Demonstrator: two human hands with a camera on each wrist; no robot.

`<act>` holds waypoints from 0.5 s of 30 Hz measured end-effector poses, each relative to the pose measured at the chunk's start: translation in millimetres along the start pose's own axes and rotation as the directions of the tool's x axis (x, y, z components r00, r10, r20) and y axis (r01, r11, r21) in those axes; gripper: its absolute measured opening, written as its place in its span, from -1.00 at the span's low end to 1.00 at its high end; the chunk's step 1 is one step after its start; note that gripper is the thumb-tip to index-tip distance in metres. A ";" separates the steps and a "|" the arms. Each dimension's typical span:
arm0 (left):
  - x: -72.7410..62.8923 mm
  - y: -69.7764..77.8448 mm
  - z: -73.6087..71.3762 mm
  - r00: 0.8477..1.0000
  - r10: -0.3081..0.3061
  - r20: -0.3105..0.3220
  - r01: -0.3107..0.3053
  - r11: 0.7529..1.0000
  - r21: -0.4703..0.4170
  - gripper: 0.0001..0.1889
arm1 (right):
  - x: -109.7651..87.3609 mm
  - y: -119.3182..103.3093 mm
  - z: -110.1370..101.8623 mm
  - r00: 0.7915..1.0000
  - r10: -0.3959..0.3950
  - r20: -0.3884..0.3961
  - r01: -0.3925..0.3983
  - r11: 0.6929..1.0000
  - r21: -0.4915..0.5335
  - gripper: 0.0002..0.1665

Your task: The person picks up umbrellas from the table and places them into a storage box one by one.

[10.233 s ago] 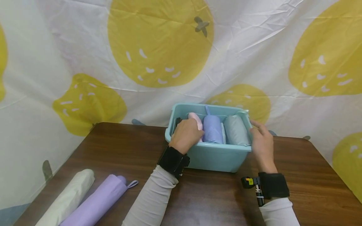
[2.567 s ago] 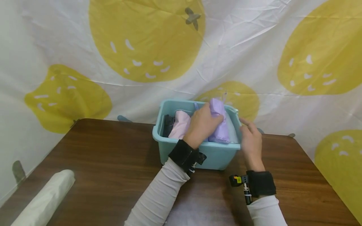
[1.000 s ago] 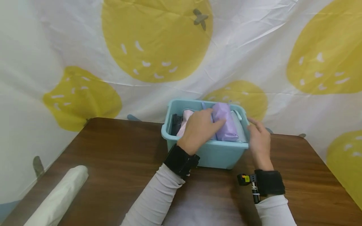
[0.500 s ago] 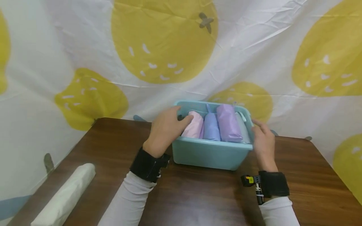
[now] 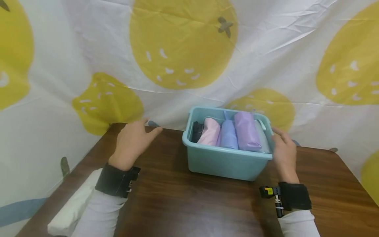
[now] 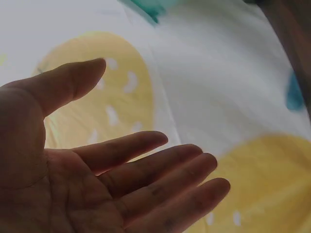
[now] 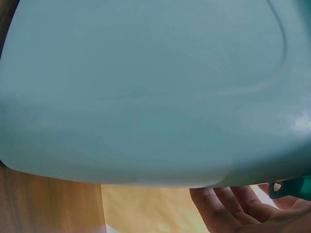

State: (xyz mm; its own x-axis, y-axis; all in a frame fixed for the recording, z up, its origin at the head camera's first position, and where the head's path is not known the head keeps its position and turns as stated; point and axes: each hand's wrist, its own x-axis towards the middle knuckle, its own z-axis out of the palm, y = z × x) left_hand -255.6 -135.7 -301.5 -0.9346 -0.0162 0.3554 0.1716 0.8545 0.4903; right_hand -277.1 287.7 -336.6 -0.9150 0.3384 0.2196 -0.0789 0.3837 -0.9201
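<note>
My left hand hovers over the left back part of the table, fingers apart and holding nothing; its bare palm shows in the left wrist view. Below that forearm lies a pale folded umbrella, partly covered by the sleeve. My right hand rests against the right end of a light blue plastic bin, fingertips at its wall. Side by side inside the bin are a black bundle, a pink umbrella, a blue one, a purple umbrella on top, and a pale green one at the right.
The brown wooden table ends at the back against a white cloth printed with yellow fruit. The bin stands close to that cloth. Black camera straps circle both wrists.
The purple umbrella, on the table at first, went into the bin in my left hand. That hand let go of it and moved left toward the pale umbrella. My right hand stayed at the bin.
</note>
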 end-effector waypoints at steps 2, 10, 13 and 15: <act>-3.4 -13.9 -6.8 0.999 -0.031 0.011 0.031 0.999 0.023 -0.38 | 0.9 0.4 0.5 1.000 0.004 0.001 -0.004 1.000 -0.001 -0.39; -12.5 -82.4 -47.0 0.988 -0.127 0.093 0.113 0.984 0.138 -0.16 | 1.7 3.9 -2.6 1.000 0.018 -0.004 -0.018 1.000 -0.006 -0.38; -14.4 -102.1 -59.1 0.977 -0.183 0.113 0.165 0.974 0.155 -0.25 | 2.0 4.7 -9.3 0.999 0.033 -0.014 -0.034 0.999 -0.011 -0.37; -14.5 -111.0 -63.1 0.967 -0.211 0.145 0.186 0.968 0.166 -0.32 | 2.5 4.7 -14.4 0.999 0.048 -0.023 -0.048 0.999 -0.011 -0.36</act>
State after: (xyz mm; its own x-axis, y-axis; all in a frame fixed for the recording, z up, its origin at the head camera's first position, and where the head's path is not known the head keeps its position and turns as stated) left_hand -241.5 -263.0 -310.8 -0.9849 -0.1201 0.1247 -0.0593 0.9107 0.4088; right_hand -274.1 302.7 -335.7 -0.9086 0.3756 0.1826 -0.0304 0.3765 -0.9259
